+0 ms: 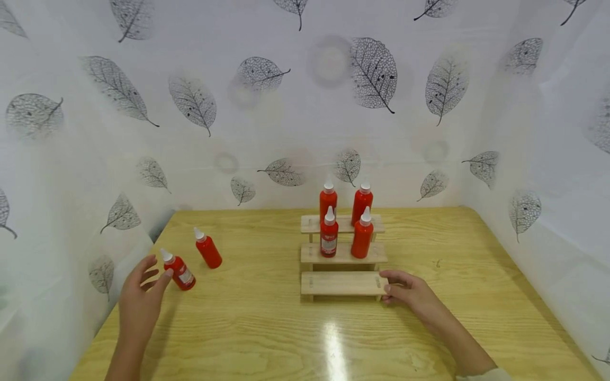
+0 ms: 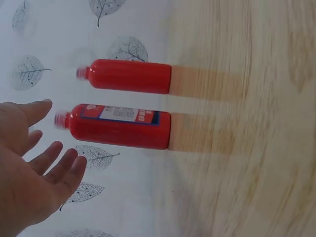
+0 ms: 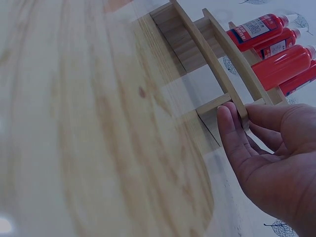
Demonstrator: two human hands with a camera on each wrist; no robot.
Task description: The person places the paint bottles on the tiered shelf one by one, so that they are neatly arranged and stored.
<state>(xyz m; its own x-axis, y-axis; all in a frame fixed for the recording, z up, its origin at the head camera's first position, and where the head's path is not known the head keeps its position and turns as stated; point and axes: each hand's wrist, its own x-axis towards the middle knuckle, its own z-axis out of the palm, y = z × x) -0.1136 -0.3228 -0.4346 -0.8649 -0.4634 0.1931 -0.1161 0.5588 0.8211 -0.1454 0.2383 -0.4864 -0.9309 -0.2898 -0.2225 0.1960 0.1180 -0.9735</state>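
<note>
On the left of the head view, my left hand [image 1: 140,302] is beside a red squeeze bottle with a label [image 1: 183,276], thumb and fingers spread apart. In the left wrist view a gap shows between those fingers and the labelled bottle [image 2: 121,132]. A second red bottle [image 1: 208,252] stands upright just behind it, its label not visible. My right hand [image 1: 411,296] pinches the right end of the lowest step of a wooden tiered rack [image 1: 340,284]; the right wrist view shows thumb above and fingers below the board. Several red bottles with white nozzles stand on the two upper steps.
The rack stands on a wood-grain table [image 1: 248,328], right of its middle. A white leaf-print curtain [image 1: 295,121] encloses the back and both sides. Light reflects off the tabletop in front of the rack.
</note>
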